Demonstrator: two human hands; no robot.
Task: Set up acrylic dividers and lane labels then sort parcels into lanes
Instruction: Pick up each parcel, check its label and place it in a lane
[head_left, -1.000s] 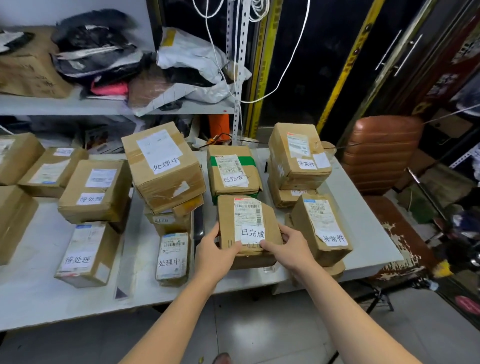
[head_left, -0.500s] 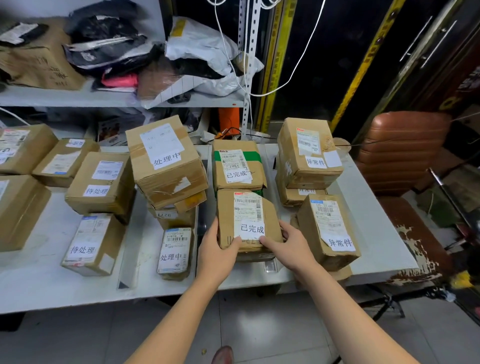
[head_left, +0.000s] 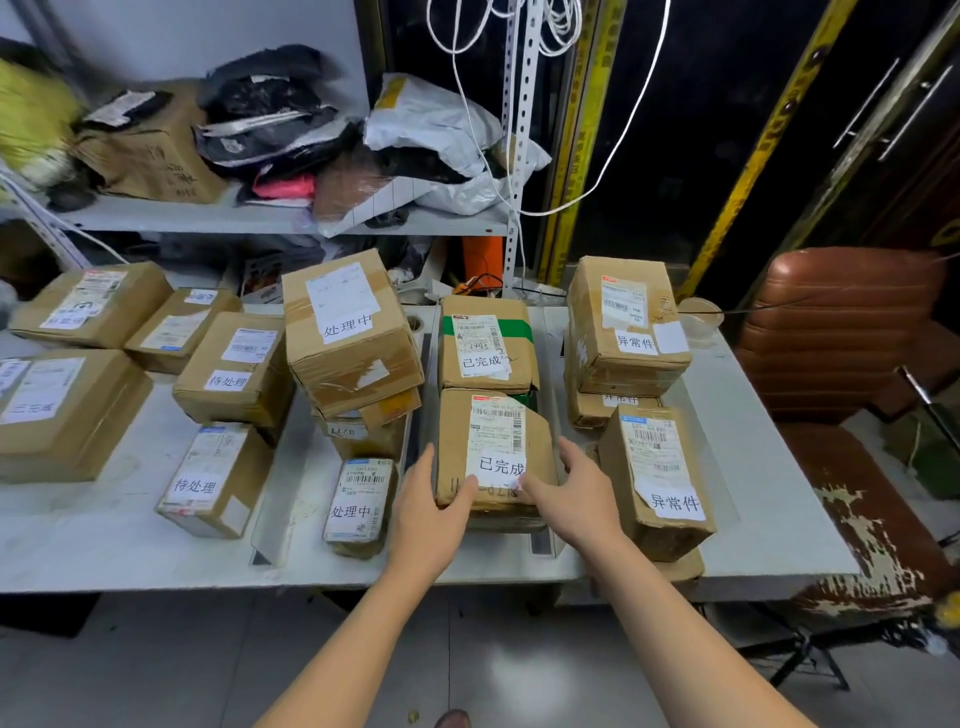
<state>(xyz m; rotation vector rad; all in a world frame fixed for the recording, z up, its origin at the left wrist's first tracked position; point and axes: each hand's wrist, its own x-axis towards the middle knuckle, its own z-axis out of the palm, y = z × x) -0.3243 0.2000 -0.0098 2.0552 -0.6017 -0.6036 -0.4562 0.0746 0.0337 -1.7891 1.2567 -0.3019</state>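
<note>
Cardboard meets both hands: our left hand (head_left: 431, 514) and right hand (head_left: 576, 499) grip the near corners of a brown parcel (head_left: 493, 447) labelled 已完成, thumbs over its front edge. We judge this two-sided hold squares it into its lane, directly in front of a green-taped parcel (head_left: 485, 343) bearing the same label. Further left, a clear acrylic divider (head_left: 275, 499) stands on the pale bench (head_left: 78, 540). The boxes look matte, creased and tape-seamed.
</note>
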